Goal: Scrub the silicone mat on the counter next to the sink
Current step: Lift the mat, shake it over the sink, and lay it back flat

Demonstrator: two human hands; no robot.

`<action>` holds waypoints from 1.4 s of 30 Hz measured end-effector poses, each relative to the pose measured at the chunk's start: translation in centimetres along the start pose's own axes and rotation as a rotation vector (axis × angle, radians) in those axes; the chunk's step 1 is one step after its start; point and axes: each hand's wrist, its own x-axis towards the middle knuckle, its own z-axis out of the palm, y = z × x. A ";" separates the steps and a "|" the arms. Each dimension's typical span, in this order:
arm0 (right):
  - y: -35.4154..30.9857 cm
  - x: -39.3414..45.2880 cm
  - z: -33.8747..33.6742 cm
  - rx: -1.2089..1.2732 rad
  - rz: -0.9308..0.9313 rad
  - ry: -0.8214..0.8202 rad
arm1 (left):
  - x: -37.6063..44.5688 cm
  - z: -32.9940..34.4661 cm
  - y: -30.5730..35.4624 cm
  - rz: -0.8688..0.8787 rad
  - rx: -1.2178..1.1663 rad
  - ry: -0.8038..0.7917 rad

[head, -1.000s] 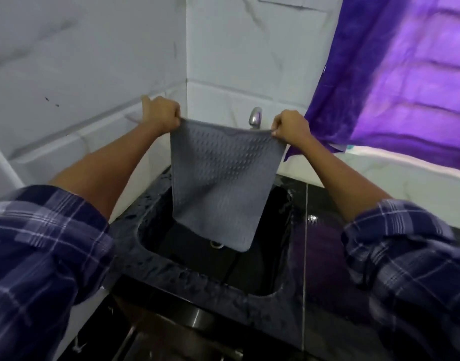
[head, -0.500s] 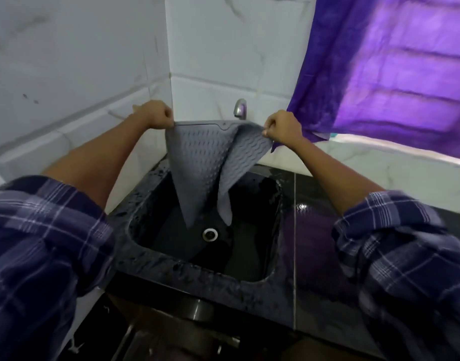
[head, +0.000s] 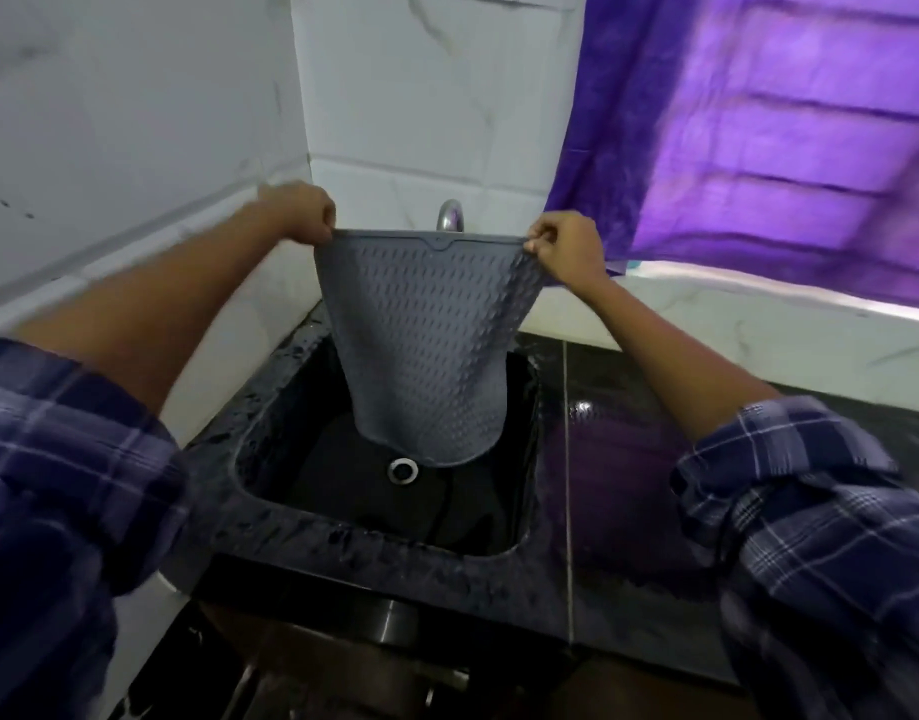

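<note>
A grey silicone mat [head: 426, 345] with a raised dimple pattern hangs above the black sink [head: 374, 527], held up by its top corners. My left hand [head: 304, 213] pinches the top left corner and my right hand [head: 566, 246] pinches the top right corner. The mat bows into a curve, and its lower edge hangs just over the round drain [head: 402, 470]. Behind the mat's top edge the metal tap [head: 449, 214] shows only its upper part.
Wet black counter [head: 628, 459] lies to the right of the sink and along its speckled front rim. White marble-look tiled walls [head: 135, 148] close the left and back. A purple curtain [head: 758, 137] hangs over the window at the upper right.
The mat was flat, then folded inward as the hands came together; now the hands have spread apart and it hangs open in a curved sheet. The view has shifted slightly.
</note>
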 end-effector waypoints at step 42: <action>34.4 -5.2 -8.9 -0.103 0.366 -0.183 | 4.0 18.7 31.7 0.160 0.188 -0.177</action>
